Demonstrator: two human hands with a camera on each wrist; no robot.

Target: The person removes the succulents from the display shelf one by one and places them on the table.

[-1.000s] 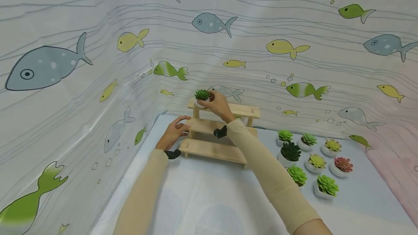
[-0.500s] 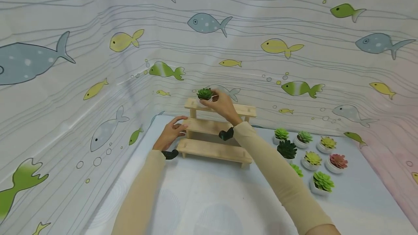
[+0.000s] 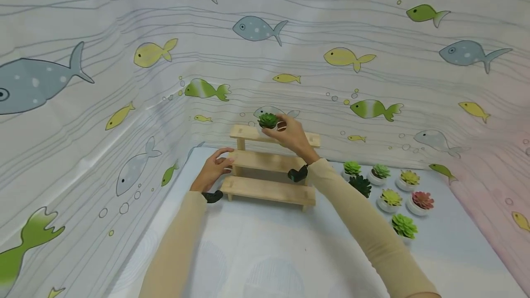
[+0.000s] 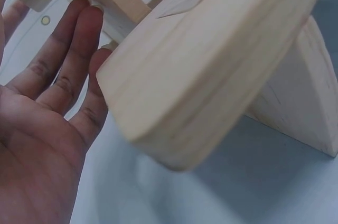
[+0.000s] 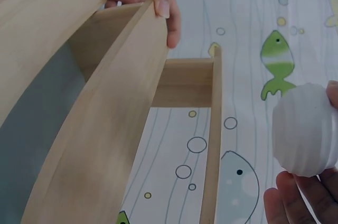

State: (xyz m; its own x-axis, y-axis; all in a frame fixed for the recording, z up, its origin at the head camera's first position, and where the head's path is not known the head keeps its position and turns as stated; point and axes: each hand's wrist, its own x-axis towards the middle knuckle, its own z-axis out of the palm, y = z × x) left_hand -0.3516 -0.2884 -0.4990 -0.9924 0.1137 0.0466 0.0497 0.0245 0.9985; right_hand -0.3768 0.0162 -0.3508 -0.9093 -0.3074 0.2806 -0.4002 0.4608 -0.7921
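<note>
My right hand (image 3: 293, 136) holds a small dark-green potted succulent (image 3: 267, 120) over the top tier of a three-tier wooden stand (image 3: 268, 191). In the right wrist view its ribbed white pot (image 5: 305, 130) sits between thumb and fingers, with a gap between it and the top board. My left hand (image 3: 212, 170) grips the left end of the stand's middle board; the thumb lies at the board's edge in the right wrist view. Bent fingers (image 4: 68, 71) touch the stand's side in the left wrist view. No pot stands on the visible parts of the tiers.
Several potted succulents stand on the table to the right, among them a red one (image 3: 421, 201), a yellow-green one (image 3: 390, 198) and a dark one (image 3: 360, 186). A fish-printed sheet (image 3: 314, 91) rises close behind and left of the stand.
My right hand has carried the succulent rightward along the top tier. The left hand keeps its place at the stand's left end. The head view has shifted slightly.
</note>
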